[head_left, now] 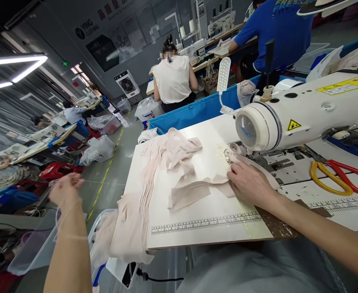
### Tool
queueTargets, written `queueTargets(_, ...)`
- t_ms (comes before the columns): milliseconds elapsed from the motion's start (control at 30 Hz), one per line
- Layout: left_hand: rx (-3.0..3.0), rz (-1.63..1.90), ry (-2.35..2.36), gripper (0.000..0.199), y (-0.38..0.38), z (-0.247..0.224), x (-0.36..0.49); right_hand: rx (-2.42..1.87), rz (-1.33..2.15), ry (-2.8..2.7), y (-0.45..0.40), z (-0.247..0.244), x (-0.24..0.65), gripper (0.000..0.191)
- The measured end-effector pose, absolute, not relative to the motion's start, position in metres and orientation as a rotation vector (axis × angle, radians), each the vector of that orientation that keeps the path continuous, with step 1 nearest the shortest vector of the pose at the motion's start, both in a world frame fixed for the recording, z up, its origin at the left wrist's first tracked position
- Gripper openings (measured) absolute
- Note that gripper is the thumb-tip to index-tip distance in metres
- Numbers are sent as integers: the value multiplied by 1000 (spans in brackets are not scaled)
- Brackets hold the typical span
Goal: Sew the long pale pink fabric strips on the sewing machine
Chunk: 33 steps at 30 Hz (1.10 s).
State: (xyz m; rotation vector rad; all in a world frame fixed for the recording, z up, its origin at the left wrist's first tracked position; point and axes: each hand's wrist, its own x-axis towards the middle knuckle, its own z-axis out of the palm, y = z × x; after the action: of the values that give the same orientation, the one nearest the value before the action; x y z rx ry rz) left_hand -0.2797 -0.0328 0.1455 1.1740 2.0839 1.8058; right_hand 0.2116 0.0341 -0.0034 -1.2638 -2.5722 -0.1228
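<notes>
My right hand (250, 183) rests on the sewing table with its fingers closed on a pale pink fabric piece (194, 191), close to the head of the sewing machine (258, 126). Part of the cloth disappears under that hand. Off the table's left side, my left hand (66, 188) is raised, slightly blurred, its fingers drawn together. A fine pale thread (102, 182) stretches from it toward the table. More pink fabric strips (150, 175) lie along the table's left edge, some hanging over the front. A crumpled pink piece (180, 148) sits behind the cloth under my right hand.
Scissors with red and yellow handles (331, 179) lie right of my right hand. A printed ruler (206, 224) runs along the table front. A lamp (224, 75) and blue cloth bin (194, 110) stand behind. Plastic tubs (38, 248) are lower left; people sit at machines beyond.
</notes>
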Motion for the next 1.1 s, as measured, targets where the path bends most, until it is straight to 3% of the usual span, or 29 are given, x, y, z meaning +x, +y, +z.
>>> queueTargets(200, 1320, 1073, 1869, 42, -48, 64, -177, -874, 272, -2693, 14, 20, 142, 25)
queueTargets(433, 1595, 652, 1687, 34, -74, 60, -98, -714, 382, -2906, 6, 19, 119, 20)
queueTargets(600, 1850, 314, 1905, 38, -93, 36, -75, -573, 426, -2886, 0, 11, 129, 20)
queueTargets(733, 1872, 299, 1924, 17, -97, 12, -67, -509, 395, -2838, 0, -4, 122, 16)
queueTargets(1100, 1549, 587, 1601, 43, -88, 37, -95, -623, 374, -2794, 15, 0, 129, 25)
